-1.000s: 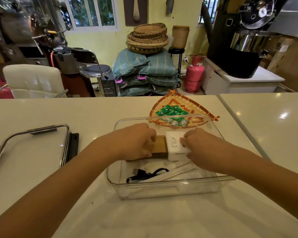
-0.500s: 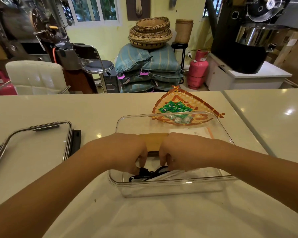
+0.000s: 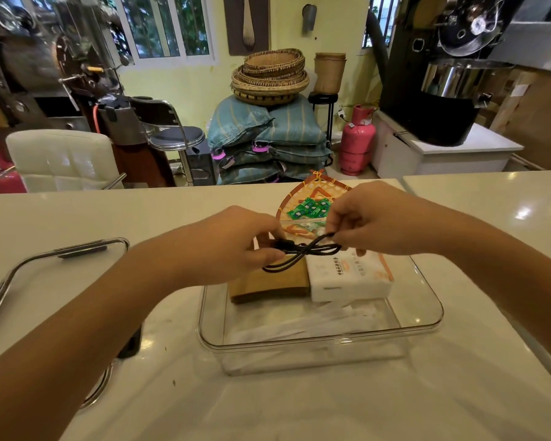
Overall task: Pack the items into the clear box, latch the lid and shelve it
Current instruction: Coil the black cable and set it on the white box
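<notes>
Head view is showing packing midway: both hands, the left hand (image 3: 236, 246) and the right hand (image 3: 372, 221), are pinching a black cable (image 3: 303, 253) above the clear box (image 3: 318, 342), which is already holding a brown packet (image 3: 268, 281) and white pack (image 3: 350, 278), while the lid (image 3: 29, 265) is lying unlatched at left on the worktop (image 3: 299, 409).

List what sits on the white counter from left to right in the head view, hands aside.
Lid → brown box → white pack, both inside the clear box. The woven tray lies behind, its place in the order unclear.

1. The clear box (image 3: 318, 342) stands open on the white counter (image 3: 77, 218).
2. Inside it, a brown block (image 3: 271, 281) and a white packet (image 3: 350, 275) lie side by side against the far wall.
3. Above the box, the left hand (image 3: 233, 243) and right hand (image 3: 376, 221) each pinch one end of a black cable (image 3: 303, 251).
4. The lid (image 3: 45, 275) lies left of the box.
5. A woven tray (image 3: 315, 198) holding green sachets (image 3: 309, 209) sits just behind the box.
</notes>
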